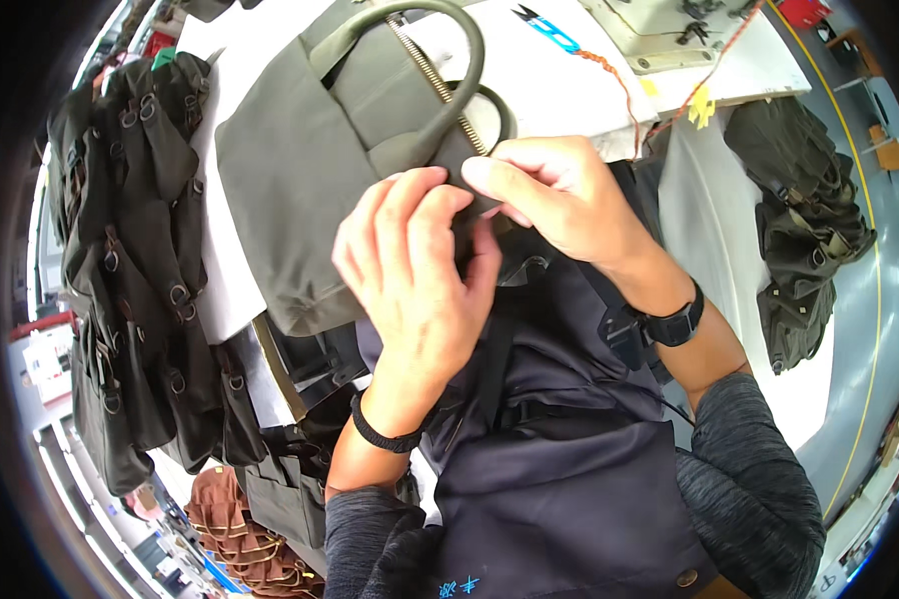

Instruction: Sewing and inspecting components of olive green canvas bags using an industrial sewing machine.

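Observation:
An olive-green handbag [295, 180] lies on the white worktable in front of me, with two rounded handles and a metal zipper [425, 65] running along its top. At the zipper's near end, my right hand [559, 195] pinches the bag's edge between thumb and forefinger. My left hand [410, 260] rests beside it with curled fingers on the same end of the bag. Its fingertips and thumb close in on the fabric there, though the exact spot they grip is partly hidden by the hand itself.
Blue thread snips [547, 30] on an orange braided cord lie on the table [499, 50] beyond the bag. A pale machine base [659, 40] stands at the back right. Dark green bag pieces hang at left [135, 250] and lie piled at right [799, 220]; brown pieces [245, 529] sit lower left.

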A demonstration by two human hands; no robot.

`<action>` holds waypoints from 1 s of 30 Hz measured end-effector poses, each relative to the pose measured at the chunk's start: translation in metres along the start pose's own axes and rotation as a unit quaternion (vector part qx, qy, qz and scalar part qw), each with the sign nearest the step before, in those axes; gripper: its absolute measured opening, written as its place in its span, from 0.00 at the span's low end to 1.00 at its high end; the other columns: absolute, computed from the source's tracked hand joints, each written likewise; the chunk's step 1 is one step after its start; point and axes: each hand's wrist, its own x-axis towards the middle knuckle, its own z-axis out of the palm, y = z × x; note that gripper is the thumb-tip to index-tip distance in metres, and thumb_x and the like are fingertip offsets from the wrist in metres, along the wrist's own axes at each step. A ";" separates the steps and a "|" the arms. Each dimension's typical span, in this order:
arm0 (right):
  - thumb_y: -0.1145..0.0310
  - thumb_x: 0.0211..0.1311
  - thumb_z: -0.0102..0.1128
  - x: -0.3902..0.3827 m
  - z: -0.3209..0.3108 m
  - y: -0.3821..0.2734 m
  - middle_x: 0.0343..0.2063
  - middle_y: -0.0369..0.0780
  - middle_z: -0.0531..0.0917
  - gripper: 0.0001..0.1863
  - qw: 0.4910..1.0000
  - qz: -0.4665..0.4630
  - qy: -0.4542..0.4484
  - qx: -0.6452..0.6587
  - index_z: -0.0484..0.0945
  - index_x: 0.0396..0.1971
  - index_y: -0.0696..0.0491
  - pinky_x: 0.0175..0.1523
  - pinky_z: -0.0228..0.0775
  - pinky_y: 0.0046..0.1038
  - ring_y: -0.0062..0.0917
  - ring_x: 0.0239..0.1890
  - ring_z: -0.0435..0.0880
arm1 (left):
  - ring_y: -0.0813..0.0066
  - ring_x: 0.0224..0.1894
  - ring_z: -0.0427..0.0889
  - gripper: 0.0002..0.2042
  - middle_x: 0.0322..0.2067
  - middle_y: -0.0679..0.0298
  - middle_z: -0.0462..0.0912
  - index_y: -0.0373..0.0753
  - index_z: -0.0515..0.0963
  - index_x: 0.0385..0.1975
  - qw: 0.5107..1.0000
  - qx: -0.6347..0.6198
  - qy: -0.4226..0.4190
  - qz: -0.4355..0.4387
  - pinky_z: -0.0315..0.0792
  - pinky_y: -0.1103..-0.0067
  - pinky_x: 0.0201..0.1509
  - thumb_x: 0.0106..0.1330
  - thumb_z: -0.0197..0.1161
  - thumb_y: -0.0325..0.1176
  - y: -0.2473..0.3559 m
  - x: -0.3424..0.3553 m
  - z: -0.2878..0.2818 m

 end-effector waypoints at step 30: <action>0.59 0.81 0.60 -0.012 0.036 -0.006 0.21 0.26 0.75 0.17 0.989 0.103 0.024 0.105 0.82 0.32 0.56 0.24 0.56 0.16 0.07 0.21 0.66 | 0.68 0.43 0.88 0.12 0.43 0.67 0.90 0.41 0.85 0.38 0.995 -0.057 0.045 0.074 0.74 0.70 0.54 0.54 0.76 0.23 -0.030 -0.004 -0.010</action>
